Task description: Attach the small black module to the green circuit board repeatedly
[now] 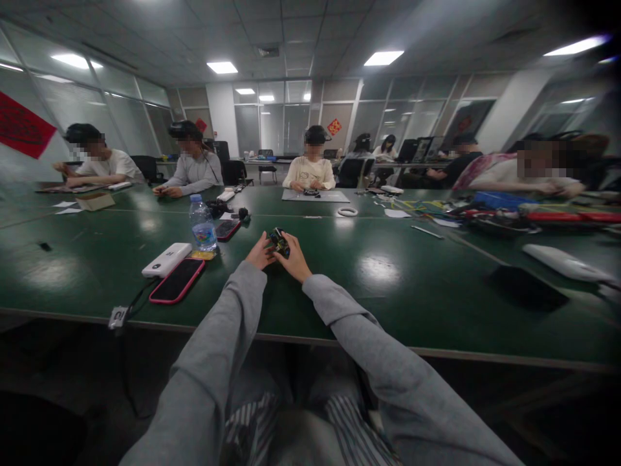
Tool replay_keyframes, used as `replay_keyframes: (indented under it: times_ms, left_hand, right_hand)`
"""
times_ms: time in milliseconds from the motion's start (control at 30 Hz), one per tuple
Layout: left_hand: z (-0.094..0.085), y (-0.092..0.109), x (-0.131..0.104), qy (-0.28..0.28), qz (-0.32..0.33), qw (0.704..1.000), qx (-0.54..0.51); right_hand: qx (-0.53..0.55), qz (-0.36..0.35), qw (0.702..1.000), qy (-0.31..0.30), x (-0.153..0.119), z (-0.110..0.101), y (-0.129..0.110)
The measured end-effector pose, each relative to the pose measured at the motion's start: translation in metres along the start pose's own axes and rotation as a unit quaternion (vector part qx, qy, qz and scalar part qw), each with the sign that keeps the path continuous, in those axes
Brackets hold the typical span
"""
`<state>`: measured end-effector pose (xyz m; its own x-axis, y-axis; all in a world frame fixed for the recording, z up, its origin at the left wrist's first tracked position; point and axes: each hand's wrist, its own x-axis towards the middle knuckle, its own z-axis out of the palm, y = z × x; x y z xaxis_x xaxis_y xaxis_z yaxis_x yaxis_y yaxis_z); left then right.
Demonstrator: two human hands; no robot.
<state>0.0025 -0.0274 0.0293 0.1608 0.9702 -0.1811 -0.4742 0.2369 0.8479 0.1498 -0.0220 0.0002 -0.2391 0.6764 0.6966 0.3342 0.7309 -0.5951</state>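
Observation:
Between my two hands is a small dark blocky object (278, 240) with yellowish and greenish patches; its exact kind is too small to make out. My left hand (261, 251) grips it from the left side with bent fingers. On the other side, my right hand (295, 259) has its thumb and fingers closed around it. Both hands are above the green table (310, 310), in front of me. To the left of my hands stands a water bottle (204, 228) with a blue cap.
Nearer me on the left lie a white power bank (167, 260) with a cable and a phone (177, 281) in a pink frame. Another phone (227, 229) lies behind the bottle. Across sits a person (310, 169). A white device (563, 262) and cluttered cables lie right.

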Motion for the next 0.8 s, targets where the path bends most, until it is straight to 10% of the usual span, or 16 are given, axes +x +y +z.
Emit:
replay_keyframes:
  times_ms: [500, 800]
  left_hand:
    - [0.006, -0.001, -0.004, -0.020, 0.035, 0.999, -0.003]
    - [-0.004, -0.006, 0.009, 0.089, 0.137, 0.986, 0.030]
  right_hand:
    - [0.118, 0.159, 0.976, 0.086, 0.005, -0.005, 0.007]
    - [0.510, 0.369, 0.777, -0.009, 0.011, -0.014, -0.008]
